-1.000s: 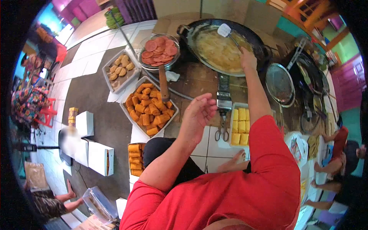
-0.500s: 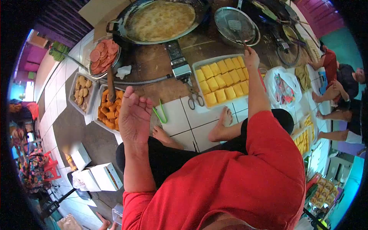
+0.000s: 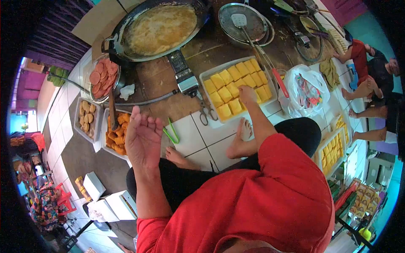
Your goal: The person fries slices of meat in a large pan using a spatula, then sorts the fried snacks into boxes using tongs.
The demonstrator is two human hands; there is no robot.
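My left hand point(image 3: 144, 137) is held palm up with its fingers apart and nothing in it. It is beside the tub of orange-brown fried pieces point(image 3: 117, 137), near the green tongs point(image 3: 171, 132). My right hand point(image 3: 249, 96) reaches over the white tray point(image 3: 219, 119), at the rows of yellow rectangular pieces point(image 3: 232, 88). Its fingertips point down among them and are mostly hidden, so I cannot see whether a piece is gripped. A spatula with a red handle point(image 3: 280, 83) leans from the round strainer point(image 3: 230, 17) past the tray's right side.
A large wok of bubbling oil point(image 3: 162, 29) sits beyond the trays, with a burner's gas hose beside it. Scissors point(image 3: 206, 114) lie by the tray. Pink slices point(image 3: 103, 78) fill a bowl at left. A plastic bag point(image 3: 304, 90) stands at right, with other people point(image 3: 382, 67) sitting beyond.
My right hand has let go of the spatula handle and moved down and left to the yellow pieces. My left hand stays palm up. The view has shifted slightly.
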